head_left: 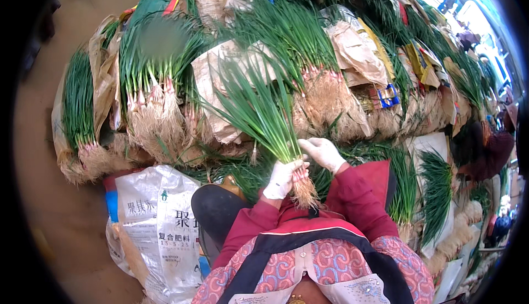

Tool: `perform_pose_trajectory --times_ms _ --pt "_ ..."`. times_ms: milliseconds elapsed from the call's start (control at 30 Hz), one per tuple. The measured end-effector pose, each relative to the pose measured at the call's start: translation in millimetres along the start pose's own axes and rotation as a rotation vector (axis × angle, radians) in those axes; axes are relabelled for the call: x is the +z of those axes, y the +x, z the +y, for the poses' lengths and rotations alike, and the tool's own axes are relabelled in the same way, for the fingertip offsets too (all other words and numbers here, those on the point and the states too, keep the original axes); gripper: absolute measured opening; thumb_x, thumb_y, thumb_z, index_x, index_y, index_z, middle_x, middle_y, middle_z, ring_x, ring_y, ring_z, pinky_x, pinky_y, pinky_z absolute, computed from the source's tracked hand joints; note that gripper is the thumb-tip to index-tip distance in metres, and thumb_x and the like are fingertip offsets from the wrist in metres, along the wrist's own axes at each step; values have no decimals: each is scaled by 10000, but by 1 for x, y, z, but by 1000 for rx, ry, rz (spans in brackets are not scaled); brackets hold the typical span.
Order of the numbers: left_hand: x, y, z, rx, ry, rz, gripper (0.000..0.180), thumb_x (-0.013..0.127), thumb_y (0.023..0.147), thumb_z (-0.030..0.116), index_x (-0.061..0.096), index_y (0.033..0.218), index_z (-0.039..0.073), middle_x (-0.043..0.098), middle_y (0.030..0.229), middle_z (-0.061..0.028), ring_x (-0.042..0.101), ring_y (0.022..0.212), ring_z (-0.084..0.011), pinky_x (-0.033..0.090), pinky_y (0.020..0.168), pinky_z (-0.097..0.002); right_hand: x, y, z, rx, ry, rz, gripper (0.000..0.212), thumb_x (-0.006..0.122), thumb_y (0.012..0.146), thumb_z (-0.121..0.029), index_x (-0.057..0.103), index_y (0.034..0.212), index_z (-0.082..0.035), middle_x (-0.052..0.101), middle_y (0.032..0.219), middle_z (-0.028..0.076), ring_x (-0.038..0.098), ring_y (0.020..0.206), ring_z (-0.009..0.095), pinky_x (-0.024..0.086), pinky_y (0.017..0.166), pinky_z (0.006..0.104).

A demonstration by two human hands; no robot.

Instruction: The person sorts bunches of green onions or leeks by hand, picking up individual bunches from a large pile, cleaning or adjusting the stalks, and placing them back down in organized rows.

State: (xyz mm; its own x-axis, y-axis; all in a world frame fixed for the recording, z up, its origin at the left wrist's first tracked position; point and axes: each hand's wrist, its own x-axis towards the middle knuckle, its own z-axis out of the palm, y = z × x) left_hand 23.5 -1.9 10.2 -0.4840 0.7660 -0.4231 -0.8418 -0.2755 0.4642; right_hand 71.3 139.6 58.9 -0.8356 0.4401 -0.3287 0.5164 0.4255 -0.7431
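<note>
My left hand point(279, 180), in a white glove, is closed around a bunch of green onions point(274, 118) just above the roots. The leaves fan out up and to the left, the bases are pinkish, and pale roots hang toward my lap. My right hand point(325, 154), gloved too, is at the right side of the stems. Its fingers stretch toward them with the fingertips close by; whether they touch is hard to see. Beyond my hands lies a row of larger green onion bundles point(151, 92), their roots toward me.
Tan woven sacking point(220, 83) lies between the bundles. A printed white sack point(160, 216) stands at my left, beside my dark-clad knee point(217, 213). More green onions point(405, 185) lie at my right. Brown floor point(38, 150) runs along the left. At far right is a person's dark sleeve point(492, 152).
</note>
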Motion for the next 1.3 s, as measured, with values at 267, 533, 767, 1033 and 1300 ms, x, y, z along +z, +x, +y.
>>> perform_pose_trajectory --times_ms 267,533,767,1033,1300 --pt "8 3 5 68 -17 -116 661 537 819 -25 239 1390 127 554 1060 -161 616 869 -243 569 657 -357 -56 -15 1 5 723 305 156 558 877 -212 611 906 -68 575 677 -16 527 552 52 428 478 181" --pt "17 -1 27 141 15 -179 670 580 804 35 238 1378 89 594 1020 -127 645 677 -185 554 508 -284 -206 -190 212 282 -510 776 179 496 858 -154 582 951 -27 602 800 178 564 774 382 449 673 436" --pt "26 5 30 170 43 -212 604 513 834 3 258 1374 96 606 1013 -125 611 556 -163 565 587 -322 -203 -172 226 472 -388 524 476 565 804 -309 534 1176 -14 582 1091 238 536 1062 362 413 918 370" --pt "37 15 24 156 19 -179 627 556 810 17 265 1362 83 587 1036 -115 641 647 -175 536 478 -255 -104 117 74 -359 -223 529 679 652 765 -261 353 1337 -51 488 1248 206 561 1045 272 456 871 344" --pt "12 22 33 206 -37 -188 629 567 824 18 257 1365 98 598 1065 -126 627 673 -153 569 588 -330 -85 186 -4 164 -401 440 799 670 693 -276 243 1359 -156 338 1329 291 545 1032 387 483 827 412"
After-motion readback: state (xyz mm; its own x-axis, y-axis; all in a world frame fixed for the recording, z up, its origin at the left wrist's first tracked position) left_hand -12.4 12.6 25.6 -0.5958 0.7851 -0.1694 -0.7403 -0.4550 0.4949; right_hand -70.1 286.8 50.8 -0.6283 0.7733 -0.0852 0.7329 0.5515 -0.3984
